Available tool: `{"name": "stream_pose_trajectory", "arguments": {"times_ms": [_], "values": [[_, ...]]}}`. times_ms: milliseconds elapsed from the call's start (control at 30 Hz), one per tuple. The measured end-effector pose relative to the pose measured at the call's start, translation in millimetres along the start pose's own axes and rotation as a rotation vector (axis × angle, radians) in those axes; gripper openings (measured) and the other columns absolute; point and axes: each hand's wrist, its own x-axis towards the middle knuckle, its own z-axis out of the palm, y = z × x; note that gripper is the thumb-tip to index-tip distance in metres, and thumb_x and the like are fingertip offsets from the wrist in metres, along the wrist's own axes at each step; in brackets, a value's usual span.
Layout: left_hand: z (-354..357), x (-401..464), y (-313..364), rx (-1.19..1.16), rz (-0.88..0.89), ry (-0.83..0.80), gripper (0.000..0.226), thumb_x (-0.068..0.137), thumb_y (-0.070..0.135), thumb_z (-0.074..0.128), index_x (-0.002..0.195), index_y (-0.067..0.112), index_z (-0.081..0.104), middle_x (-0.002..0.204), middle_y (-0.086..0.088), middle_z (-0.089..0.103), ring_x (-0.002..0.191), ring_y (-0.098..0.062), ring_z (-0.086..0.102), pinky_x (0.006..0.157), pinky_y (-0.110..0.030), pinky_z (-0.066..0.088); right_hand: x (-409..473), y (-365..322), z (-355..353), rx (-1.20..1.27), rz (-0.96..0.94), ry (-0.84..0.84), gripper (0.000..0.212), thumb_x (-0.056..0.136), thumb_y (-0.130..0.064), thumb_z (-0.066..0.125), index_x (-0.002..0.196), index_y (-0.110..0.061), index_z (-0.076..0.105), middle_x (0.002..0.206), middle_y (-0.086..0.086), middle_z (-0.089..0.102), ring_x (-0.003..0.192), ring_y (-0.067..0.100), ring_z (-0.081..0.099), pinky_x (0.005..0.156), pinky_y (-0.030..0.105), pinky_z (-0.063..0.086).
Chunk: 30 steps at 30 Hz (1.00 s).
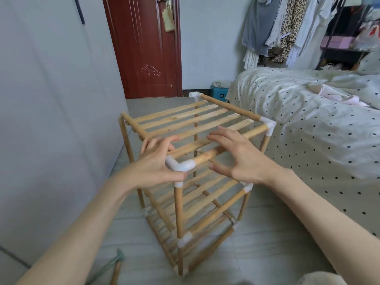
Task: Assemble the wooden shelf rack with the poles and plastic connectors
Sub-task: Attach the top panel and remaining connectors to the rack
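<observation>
A wooden shelf rack [185,118] of round poles and slatted tiers stands upright on the floor in front of me. White plastic connectors join its corners; the near top connector [181,165] sits between my hands. My left hand [156,163] lies against the left side of that corner, thumb under the connector, fingers spread toward the slats. My right hand [236,157] hovers just above the front top pole [209,155] with fingers spread and thumb below; it grips nothing. More connectors sit at the far top corners [268,125] and lower joints.
A bed [308,124] with a dotted cover lies close on the right. A pale wall [51,99] runs along the left, a red door [144,48] stands behind. Clothes [283,27] hang at the back right. A blue box [219,93] sits by the bed.
</observation>
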Motion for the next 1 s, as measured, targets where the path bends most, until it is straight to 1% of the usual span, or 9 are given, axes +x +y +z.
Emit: {"name": "stream_pose_trajectory", "arguments": {"times_ms": [100, 200, 267, 333, 400, 600, 733, 900, 1000], "values": [[-20.4, -8.4, -13.0, 0.041, -0.071, -0.067, 0.099, 0.054, 0.051, 0.059, 0.142, 0.036, 0.017, 0.131, 0.011, 0.032, 0.137, -0.007, 0.005, 0.117, -0.040, 0.008, 26.2, -1.4, 6.9, -0.179, -0.071, -0.251, 0.090, 0.080, -0.056, 0.060, 0.149, -0.018, 0.017, 0.156, -0.003, 0.016, 0.144, 0.010, 0.001, 0.114, 0.032, -0.007], [-26.1, -6.7, -16.7, 0.275, -0.157, -0.079, 0.094, 0.075, 0.037, 0.065, 0.149, 0.018, 0.010, 0.152, 0.000, 0.022, 0.143, -0.012, -0.007, 0.117, -0.035, -0.006, 54.9, -11.7, 14.6, -0.255, -0.077, -0.321, 0.093, 0.079, -0.058, 0.060, 0.149, -0.016, 0.017, 0.154, 0.002, 0.022, 0.143, 0.016, 0.011, 0.116, 0.035, 0.001], [-19.3, -4.7, -13.9, 0.472, -0.179, 0.007, 0.084, 0.081, 0.038, 0.061, 0.148, 0.012, 0.017, 0.154, -0.006, 0.020, 0.145, -0.019, 0.000, 0.117, -0.037, -0.003, 66.7, -20.9, 23.1, -0.306, -0.109, -0.321, 0.085, 0.079, -0.058, 0.059, 0.145, -0.014, 0.027, 0.143, 0.005, 0.035, 0.134, 0.023, 0.030, 0.113, 0.034, 0.017], [-9.0, -3.8, -9.4, 0.620, -0.169, 0.134, 0.073, 0.082, 0.049, 0.054, 0.141, 0.012, 0.034, 0.146, -0.008, 0.034, 0.141, -0.022, 0.017, 0.117, -0.041, 0.002, 72.1, -27.3, 32.3, -0.320, -0.115, -0.269, 0.075, 0.080, -0.056, 0.059, 0.138, -0.014, 0.038, 0.129, 0.005, 0.043, 0.118, 0.023, 0.043, 0.100, 0.033, 0.035], [-0.9, -0.9, -4.5, 0.675, -0.150, 0.236, 0.069, 0.081, 0.058, 0.048, 0.134, 0.013, 0.045, 0.137, -0.008, 0.046, 0.133, -0.024, 0.033, 0.115, -0.040, 0.011, 74.6, -28.6, 37.2, -0.312, -0.105, -0.236, 0.071, 0.080, -0.056, 0.059, 0.135, -0.013, 0.042, 0.124, 0.004, 0.045, 0.113, 0.022, 0.046, 0.094, 0.034, 0.042], [2.0, 14.8, 1.5, 0.647, -0.171, 0.282, 0.065, 0.077, 0.059, 0.051, 0.119, 0.010, 0.057, 0.125, -0.010, 0.055, 0.119, -0.026, 0.048, 0.110, -0.037, 0.024, 84.5, -15.3, 31.8, -0.309, 0.003, -0.356, 0.088, 0.071, -0.070, 0.055, 0.135, -0.011, 0.039, 0.124, 0.004, 0.046, 0.112, 0.021, 0.045, 0.094, 0.035, 0.043], [-2.5, 16.9, -7.8, 0.652, -0.160, 0.291, 0.056, 0.077, 0.052, 0.054, 0.116, 0.011, 0.058, 0.118, -0.008, 0.058, 0.113, -0.024, 0.050, 0.109, -0.036, 0.027, 87.5, -12.7, 35.3, -0.305, 0.017, -0.308, 0.071, 0.072, -0.069, 0.054, 0.118, -0.015, 0.051, 0.109, 0.002, 0.051, 0.091, 0.016, 0.046, 0.080, 0.031, 0.043], [-6.0, 19.9, -9.8, 0.659, -0.166, 0.289, 0.045, 0.076, 0.046, 0.054, 0.103, 0.012, 0.062, 0.104, -0.006, 0.063, 0.102, -0.023, 0.055, 0.106, -0.036, 0.029, 89.6, -15.6, 41.3, -0.356, -0.014, -0.229, 0.065, 0.071, -0.068, 0.044, 0.106, -0.014, 0.055, 0.100, 0.002, 0.054, 0.086, 0.018, 0.049, 0.069, 0.026, 0.035], [-7.3, 21.7, -8.2, 0.670, -0.167, 0.276, 0.038, 0.075, 0.042, 0.054, 0.097, 0.011, 0.062, 0.097, -0.006, 0.063, 0.097, -0.023, 0.056, 0.105, -0.038, 0.031, 91.5, -14.8, 40.8, -0.366, -0.016, -0.224, 0.059, 0.074, -0.062, 0.048, 0.106, -0.013, 0.056, 0.100, 0.004, 0.055, 0.080, 0.017, 0.044, 0.068, 0.026, 0.034]]}}
